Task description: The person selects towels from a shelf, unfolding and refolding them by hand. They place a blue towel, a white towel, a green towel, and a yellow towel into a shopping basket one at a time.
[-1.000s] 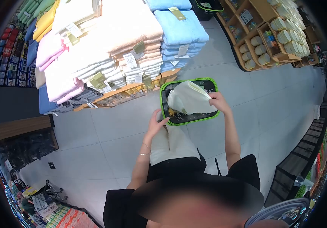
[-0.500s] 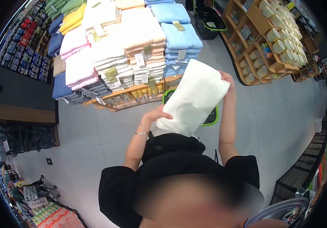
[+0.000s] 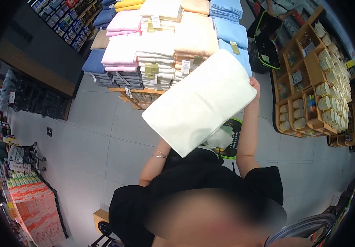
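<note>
Raised and swung leftward since the frame half a second ago: the folded white cloth [image 3: 202, 105]. Its left end is now seen farther out over the floor, and more of the contents of the green-rimmed basket [image 3: 236, 136] is uncovered. Left thumb is visible on the cloth in that earlier frame; now the left hand is hidden behind it. The change is judged to mean that the cloth is being handled in the air and is set down nowhere yet.

Position: the cloth is held in front of the torso, slanted from upper right to lower left. From above, the front right corner of the wooden display [image 3: 157, 92] and part of the stacked towels [image 3: 194, 37] are covered by it.

Grip: the cloth's right corner is pinched by the right hand [image 3: 255, 88]. Left grip cannot be told.

Appearance: plain, pale, roughly rectangular; upper right corner rounded by the fold, shallow crease near the middle. No label is seen on the upper face. A pale item [image 3: 222, 139] is seen in the basket.
</note>
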Demonstrator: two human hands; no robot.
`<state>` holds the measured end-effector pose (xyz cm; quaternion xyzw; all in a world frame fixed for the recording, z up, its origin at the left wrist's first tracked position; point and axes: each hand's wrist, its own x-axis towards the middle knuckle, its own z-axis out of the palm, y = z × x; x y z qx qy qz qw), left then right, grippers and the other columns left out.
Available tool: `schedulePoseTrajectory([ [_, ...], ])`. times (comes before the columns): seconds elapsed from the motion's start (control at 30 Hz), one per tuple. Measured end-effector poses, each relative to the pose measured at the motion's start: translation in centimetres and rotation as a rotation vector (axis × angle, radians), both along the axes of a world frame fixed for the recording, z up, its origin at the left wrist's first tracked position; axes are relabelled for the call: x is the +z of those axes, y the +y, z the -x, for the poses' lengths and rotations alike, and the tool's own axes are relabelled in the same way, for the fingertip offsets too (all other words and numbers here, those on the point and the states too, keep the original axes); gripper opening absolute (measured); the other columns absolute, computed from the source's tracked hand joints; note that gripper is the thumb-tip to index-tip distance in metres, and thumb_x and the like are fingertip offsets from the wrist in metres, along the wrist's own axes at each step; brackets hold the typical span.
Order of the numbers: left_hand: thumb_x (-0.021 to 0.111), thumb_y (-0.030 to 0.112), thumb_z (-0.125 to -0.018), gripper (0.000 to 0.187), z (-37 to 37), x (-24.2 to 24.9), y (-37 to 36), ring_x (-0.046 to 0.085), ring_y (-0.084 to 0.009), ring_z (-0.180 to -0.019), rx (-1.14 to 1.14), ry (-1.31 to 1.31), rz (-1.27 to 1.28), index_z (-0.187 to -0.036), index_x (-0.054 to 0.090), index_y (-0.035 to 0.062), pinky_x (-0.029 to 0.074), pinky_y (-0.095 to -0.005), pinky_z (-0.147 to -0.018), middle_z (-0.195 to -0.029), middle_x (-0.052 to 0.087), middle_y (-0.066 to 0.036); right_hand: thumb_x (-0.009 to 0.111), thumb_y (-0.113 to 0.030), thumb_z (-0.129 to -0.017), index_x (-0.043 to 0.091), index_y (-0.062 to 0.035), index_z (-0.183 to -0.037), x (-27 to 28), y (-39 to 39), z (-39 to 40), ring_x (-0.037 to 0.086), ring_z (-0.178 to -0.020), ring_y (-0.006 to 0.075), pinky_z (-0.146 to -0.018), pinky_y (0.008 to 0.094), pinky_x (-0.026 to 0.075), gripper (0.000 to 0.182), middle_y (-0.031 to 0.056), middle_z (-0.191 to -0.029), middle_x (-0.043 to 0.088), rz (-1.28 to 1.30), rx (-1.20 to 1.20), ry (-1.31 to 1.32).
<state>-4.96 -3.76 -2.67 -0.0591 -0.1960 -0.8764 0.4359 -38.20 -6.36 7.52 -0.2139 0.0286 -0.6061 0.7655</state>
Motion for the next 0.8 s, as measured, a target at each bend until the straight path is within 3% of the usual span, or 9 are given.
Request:
schedulePoseTrajectory([
  [0.07,0.051,0.03,-0.083,0.058,0.3,-0.6,-0.6,0.045,-0.0276,-0.116,0.113,0.0,-0.183,-0.131,0.034,0.0036,0.037,-0.0393,-0.097,-0.131,0.042,-0.012,0.038,-0.009,-0.063,0.046,0.0102,-0.113,-0.8,-2.1,-1.0,0.057,-0.097,0.0349,-0.089,0.0409,0.046,0.055,0.025,-0.111,0.054,0.103,0.081,-0.049],
  [0.2,0.045,0.037,-0.087,0.056,-1.2,0.0,-2.9,0.044,-0.0294,-0.117,0.173,-0.027,-0.322,-0.131,0.033,0.0036,0.037,-0.0412,-0.097,-0.132,0.041,-0.013,0.039,-0.009,-0.062,0.041,0.0093,-0.121,-3.7,-3.7,-0.3,0.054,-0.103,0.0318,-0.093,0.0371,0.042,0.062,0.0228,-0.116,0.052,0.025,0.033,0.015],
  [0.3,0.026,0.047,-0.09,0.061,-1.7,0.5,-4.5,0.043,-0.0318,-0.118,0.149,-0.016,-0.381,-0.132,0.032,0.0038,0.037,-0.0458,-0.096,-0.133,0.038,-0.014,0.039,-0.01,-0.062,0.042,0.0104,-0.119,-3.4,-3.7,1.0,0.054,-0.103,0.0309,-0.093,0.0355,0.041,0.061,0.0229,-0.115,0.053,-0.051,-0.053,0.149],
  [0.4,0.029,0.045,-0.09,0.058,-1.6,1.9,-4.6,0.043,-0.0309,-0.118,0.118,-0.097,-0.395,-0.132,0.033,0.0037,0.036,-0.0451,-0.097,-0.133,0.039,-0.014,0.04,-0.01,-0.062,0.043,0.0127,-0.117,-1.5,-4.2,0.8,0.056,-0.099,0.0296,-0.091,0.0337,0.043,0.059,0.0228,-0.112,0.054,-0.162,-0.169,0.376],
  [0.47,0.028,0.046,-0.09,0.06,-1.4,2.9,-5.3,0.041,-0.0313,-0.119,0.057,-0.019,-0.426,-0.133,0.031,0.0039,0.035,-0.0451,-0.098,-0.134,0.038,-0.014,0.041,-0.009,-0.062,0.046,0.0149,-0.112,-0.4,-4.7,0.6,0.057,-0.094,0.0267,-0.087,0.0321,0.044,0.056,0.0221,-0.108,0.055,-0.167,-0.228,0.558],
  [0.57,0.027,0.046,-0.091,0.06,-1.8,5.2,-6.0,0.037,-0.033,-0.122,-0.039,-0.08,-0.445,-0.134,0.028,0.0039,0.032,-0.0463,-0.1,-0.136,0.034,-0.015,0.044,-0.011,-0.061,0.05,0.0137,-0.108,3.3,-4.7,-1.5,0.058,-0.092,0.0227,-0.085,0.0287,0.044,0.053,0.0195,-0.102,0.058,-0.076,-0.183,0.783],
  [0.67,0.025,0.048,-0.091,0.062,-1.6,8.7,-8.1,0.036,-0.0336,-0.123,-0.032,-0.166,-0.408,-0.135,0.026,0.0039,0.031,-0.0468,-0.101,-0.137,0.032,-0.015,0.047,-0.012,-0.059,0.055,0.0123,-0.099,7.1,-4.5,-5.4,0.056,-0.093,0.0205,-0.083,0.0265,0.042,0.047,0.019,-0.106,0.057,0.046,-0.252,1.056],
  [0.73,0.023,0.049,-0.091,0.063,-2.1,10.3,-9.1,0.036,-0.0335,-0.123,-0.038,-0.146,-0.385,-0.135,0.026,0.0037,0.032,-0.0468,-0.1,-0.137,0.032,-0.015,0.047,-0.006,-0.059,0.058,0.0087,-0.092,7.7,-4.9,-8.1,0.055,-0.086,0.0183,-0.079,0.0261,0.043,0.038,0.0164,-0.117,0.053,0.289,-0.304,1.059],
  [0.8,0.022,0.05,-0.09,0.065,-2.5,11.1,-10.2,0.036,-0.0333,-0.123,-0.034,-0.156,-0.411,-0.135,0.025,0.0035,0.032,-0.0469,-0.1,-0.137,0.032,-0.016,0.05,-0.006,-0.062,0.058,0.0071,-0.084,8.1,-4.5,-11.6,0.056,-0.085,0.0183,-0.077,0.0268,0.043,0.027,0.0159,-0.122,0.05,0.303,-0.215,1.076],
])
